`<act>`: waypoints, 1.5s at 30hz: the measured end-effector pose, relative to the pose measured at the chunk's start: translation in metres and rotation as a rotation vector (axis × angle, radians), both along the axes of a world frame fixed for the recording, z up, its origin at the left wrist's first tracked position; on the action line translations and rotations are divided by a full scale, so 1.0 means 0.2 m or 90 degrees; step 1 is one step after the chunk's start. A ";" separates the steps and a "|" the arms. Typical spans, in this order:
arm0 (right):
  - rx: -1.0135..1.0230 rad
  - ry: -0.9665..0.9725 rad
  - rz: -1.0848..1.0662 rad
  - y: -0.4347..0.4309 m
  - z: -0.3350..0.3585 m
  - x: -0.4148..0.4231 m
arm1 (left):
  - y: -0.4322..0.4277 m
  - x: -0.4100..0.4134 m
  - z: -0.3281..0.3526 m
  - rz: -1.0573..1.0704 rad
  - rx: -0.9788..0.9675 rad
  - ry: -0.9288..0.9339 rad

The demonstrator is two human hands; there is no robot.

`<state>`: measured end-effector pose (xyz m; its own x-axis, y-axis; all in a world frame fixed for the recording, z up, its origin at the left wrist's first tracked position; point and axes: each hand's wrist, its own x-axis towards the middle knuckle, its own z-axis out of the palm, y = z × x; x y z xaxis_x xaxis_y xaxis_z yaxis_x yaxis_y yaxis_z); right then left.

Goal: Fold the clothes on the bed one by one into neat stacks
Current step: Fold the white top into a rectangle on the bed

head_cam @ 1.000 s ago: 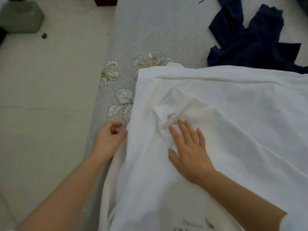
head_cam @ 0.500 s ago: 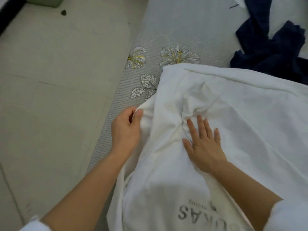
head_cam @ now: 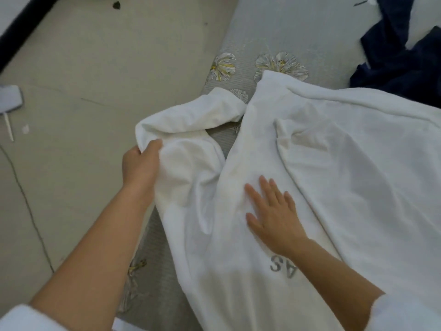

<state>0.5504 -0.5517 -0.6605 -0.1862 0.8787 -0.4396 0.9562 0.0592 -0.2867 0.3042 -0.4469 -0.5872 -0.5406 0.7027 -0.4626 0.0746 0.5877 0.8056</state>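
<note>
A white T-shirt [head_cam: 353, 163] with grey printed letters lies spread over the grey bed [head_cam: 274, 34]. My left hand [head_cam: 140, 166] grips its sleeve [head_cam: 191, 120] and holds it out past the bed's left edge, over the floor. My right hand [head_cam: 272, 213] lies flat on the shirt's body with fingers straight and spread, just above the grey letters. A small folded patch of the shirt lies beyond my right hand.
A crumpled dark navy garment [head_cam: 401, 58] lies at the far right of the bed. Flower prints [head_cam: 281, 64] mark the grey cover near the left edge. The beige floor [head_cam: 95, 68] at left has a thin cable [head_cam: 26, 201] and a white object [head_cam: 9, 99].
My left hand took hold of the shirt's sleeve and pulled it out to the left, unfolding it off the bed's edge. My right hand slid a little toward me on the shirt.
</note>
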 end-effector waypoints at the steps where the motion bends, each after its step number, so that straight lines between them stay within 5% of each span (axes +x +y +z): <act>1: -0.019 -0.013 0.057 -0.05 -0.01 -0.03 | 0.00 0.01 0.05 0.030 0.050 0.041; 5: -0.069 0.065 0.063 -0.05 0.02 0.00 | 0.01 0.07 0.33 0.136 0.280 0.034; 8: -0.094 0.332 -0.226 0.03 0.16 0.07 | -0.05 0.24 0.44 0.069 0.356 0.091; 12: -0.242 0.724 -0.710 0.08 0.34 0.29 | -0.32 0.61 0.33 -0.399 0.425 0.125; 15: -0.351 0.827 -0.772 0.00 0.36 0.42 | -0.63 0.75 0.11 -0.828 0.458 0.182; 17: -0.401 0.877 -0.798 -0.08 0.34 0.44 | -0.79 0.74 -0.05 -0.945 0.341 0.253; 22: -0.404 0.928 -0.881 -0.14 0.28 0.37 | -0.96 0.56 -0.28 -0.929 -0.010 0.470; 26: -0.373 0.973 -0.834 -0.05 0.36 0.33 | -0.92 0.47 -0.24 -0.830 0.011 0.572; 31: -0.080 1.188 -0.796 0.06 0.52 0.50 | -0.84 0.44 -0.18 -0.774 -0.051 0.545; 34: 0.075 1.081 -0.911 -0.01 0.51 0.70 | -0.86 0.50 -0.17 -0.805 -0.077 0.578; 40: -0.047 0.794 -1.125 -0.24 0.28 0.93 | -0.91 0.54 -0.20 -0.938 -0.251 0.594; 45: 0.101 0.664 -1.227 -0.14 0.22 1.02 | -0.89 0.58 -0.17 -1.010 -0.375 0.612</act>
<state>0.7547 -0.5794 -0.6158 0.6548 0.2375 -0.7175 -0.5886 -0.4352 -0.6813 0.4208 -0.6250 -0.6216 0.1519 0.6210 -0.7689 0.9494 -0.3080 -0.0611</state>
